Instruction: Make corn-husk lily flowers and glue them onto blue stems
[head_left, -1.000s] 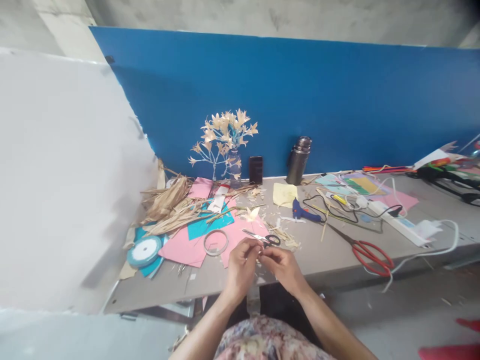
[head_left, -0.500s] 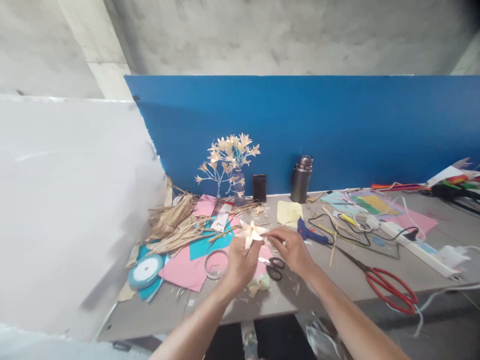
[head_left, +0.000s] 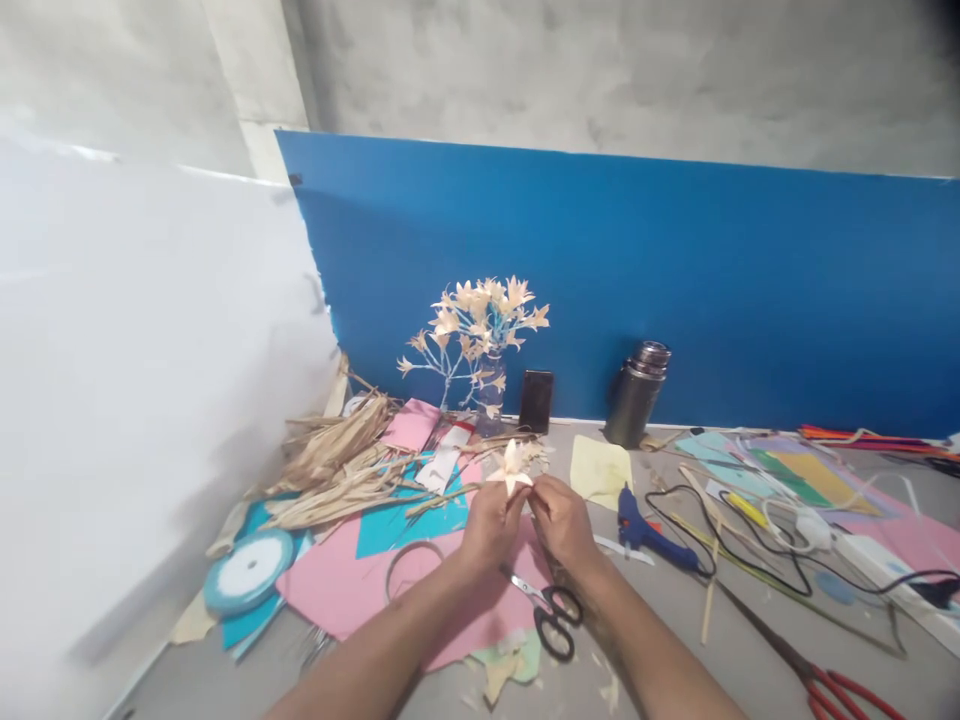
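Note:
A cream artificial flower (head_left: 511, 470) with pointed petals stands upright over the table, held from below in my closed left hand (head_left: 487, 528). My right hand (head_left: 564, 522) is closed as well, its fingertips pinched at the flower's right petal and meeting the left hand's. The flower's base is hidden by my fingers. Just below my hands, black-handled scissors (head_left: 553, 615) lie partly on pink sheets (head_left: 480, 620). Beyond stands a vase (head_left: 491, 385) with several similar cream flowers (head_left: 487, 300) on blue-wrapped stems.
Dried husk strips (head_left: 337, 455) and a blue ribbon roll (head_left: 249, 570) lie left. To the right are a blue glue gun (head_left: 652, 535), red-handled scissors (head_left: 817, 680), a power strip (head_left: 885, 570) and cables. A phone (head_left: 536, 402) and a thermos (head_left: 637, 395) stand by the blue partition.
My hands rose from the table's front edge, and the flower came up in my left hand. My right hand moved in against the left. The view has tilted and come closer.

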